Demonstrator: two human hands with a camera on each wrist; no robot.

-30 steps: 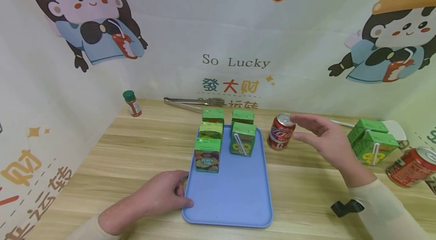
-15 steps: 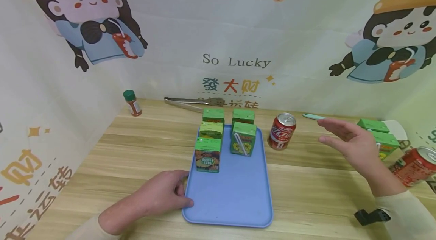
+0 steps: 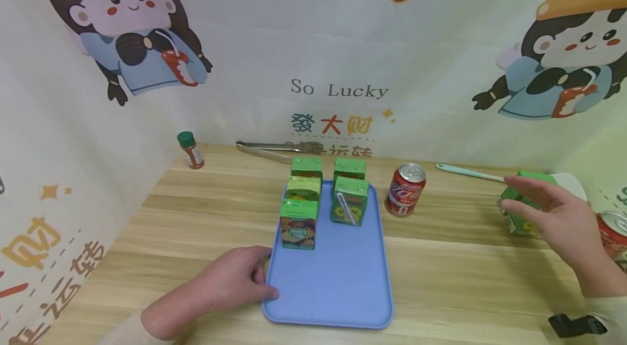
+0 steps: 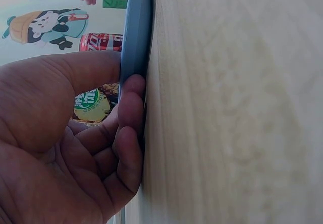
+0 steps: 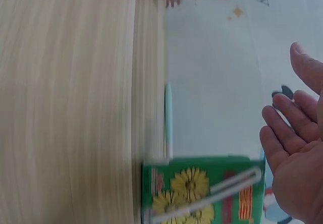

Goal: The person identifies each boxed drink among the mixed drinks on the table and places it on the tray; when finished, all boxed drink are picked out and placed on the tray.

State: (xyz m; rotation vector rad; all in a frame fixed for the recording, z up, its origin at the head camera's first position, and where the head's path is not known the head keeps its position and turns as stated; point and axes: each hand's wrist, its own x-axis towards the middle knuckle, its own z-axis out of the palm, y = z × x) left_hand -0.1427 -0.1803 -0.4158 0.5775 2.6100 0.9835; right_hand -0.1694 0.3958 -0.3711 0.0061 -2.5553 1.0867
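Observation:
My left hand (image 3: 235,277) pinches the left rim of a blue tray (image 3: 338,279), thumb on top and fingertips underneath, as the left wrist view shows. Green juice boxes stand upright on the tray: three in the left column, the front one brown-fronted (image 3: 298,228), and two in the right, the front one with a straw (image 3: 349,203). My right hand (image 3: 563,220) hovers with extended fingers by more juice boxes (image 3: 514,220) on the right, partly hiding them. Holding nothing, it shows a gap from the flower-printed juice box (image 5: 202,188) in the right wrist view.
A red drink can (image 3: 406,190) stands just right of the tray. Another red can (image 3: 613,233) is at the far right, partly hidden. Behind lie metal tongs (image 3: 266,147) and a spatula with a pale-green handle (image 3: 467,172). A green-capped seasoning bottle (image 3: 190,150) stands back left.
My right hand has moved from beside the red can rightward to the juice boxes on the right. The left hand and tray have stayed in place.

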